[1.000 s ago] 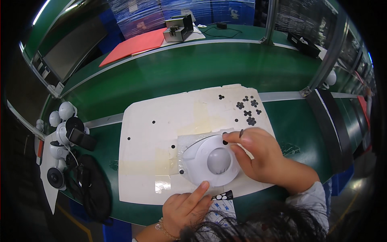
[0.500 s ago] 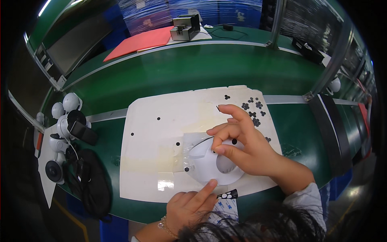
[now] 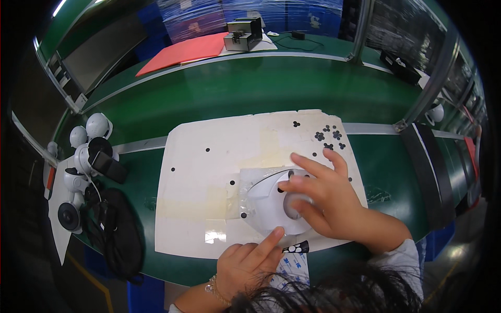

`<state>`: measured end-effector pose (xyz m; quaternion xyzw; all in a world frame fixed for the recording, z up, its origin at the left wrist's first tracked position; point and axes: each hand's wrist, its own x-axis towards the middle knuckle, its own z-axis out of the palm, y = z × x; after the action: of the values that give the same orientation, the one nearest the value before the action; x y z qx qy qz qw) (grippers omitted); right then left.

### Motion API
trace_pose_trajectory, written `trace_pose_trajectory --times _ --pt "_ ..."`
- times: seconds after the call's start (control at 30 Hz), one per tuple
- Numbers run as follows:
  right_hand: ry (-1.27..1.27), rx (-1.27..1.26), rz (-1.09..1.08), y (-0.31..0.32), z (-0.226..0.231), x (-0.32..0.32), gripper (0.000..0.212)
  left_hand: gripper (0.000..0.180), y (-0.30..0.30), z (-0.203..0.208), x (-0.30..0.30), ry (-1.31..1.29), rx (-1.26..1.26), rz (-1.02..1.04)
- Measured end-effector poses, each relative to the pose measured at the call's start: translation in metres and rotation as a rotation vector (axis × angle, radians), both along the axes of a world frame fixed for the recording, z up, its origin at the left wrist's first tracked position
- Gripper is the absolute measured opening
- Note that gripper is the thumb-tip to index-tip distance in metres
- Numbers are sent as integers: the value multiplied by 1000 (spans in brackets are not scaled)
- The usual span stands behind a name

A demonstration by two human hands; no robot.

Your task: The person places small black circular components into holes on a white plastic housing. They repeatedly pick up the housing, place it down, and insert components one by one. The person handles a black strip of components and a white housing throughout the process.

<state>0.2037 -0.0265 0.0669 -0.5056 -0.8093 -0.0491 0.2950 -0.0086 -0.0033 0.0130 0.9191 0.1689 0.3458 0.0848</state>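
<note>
Nearest to us, blue lettering repeats across the printed paper (image 3: 293, 267) below the surface's near edge; we can tell it is print. Just above it, a black strip (image 3: 296, 247) bears pale round spots and no text that we can read.

We note the left hand (image 3: 246, 268) with its index finger extended, the tip touching the near rim of the white cover (image 3: 267, 207). Its other fingers are loosely curled; we cannot tell whether they enclose anything. The cover lies on a clear wrapped pad (image 3: 254, 175), right of centre and toward the near edge of the surface, a white board (image 3: 188, 193).

The right hand (image 3: 334, 203) is above the cover, two fingers raised and spread, one fingertip at a black dot (image 3: 280, 191). We cannot tell whether it grips or presses that dot.

We judge that the cover could turn or slide, since only one left fingertip visibly steadies it on slick wrap. The dot could shift or lift if it clings to the fingertip. The right wrist could drag loose dot clusters (image 3: 320, 136) near the surface's far right corner.

Farther off, beyond the surface's far edge, the wrapped boxes (image 3: 255, 14) carry pale marks, too small to read.
</note>
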Motion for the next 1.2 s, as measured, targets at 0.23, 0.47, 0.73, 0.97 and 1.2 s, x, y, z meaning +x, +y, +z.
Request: trace_pose_trajectory --times 0.23,0.47,0.73,0.97,1.2 --pt "429 -146 4 -27 -10 7 13 15 -1 0 -2 49 -7 1" --pt "487 -271 -3 -28 -23 -10 10 12 2 1 3 14 46 5" --pt "499 -265 -5 -26 -25 -11 12 13 2 -2 3 -12 50 2" --pt "494 -261 -14 -26 -25 -11 12 15 3 -4 3 -13 42 -6" --pt "455 -184 -17 -27 -32 -8 11 15 3 -3 4 0 57 0"
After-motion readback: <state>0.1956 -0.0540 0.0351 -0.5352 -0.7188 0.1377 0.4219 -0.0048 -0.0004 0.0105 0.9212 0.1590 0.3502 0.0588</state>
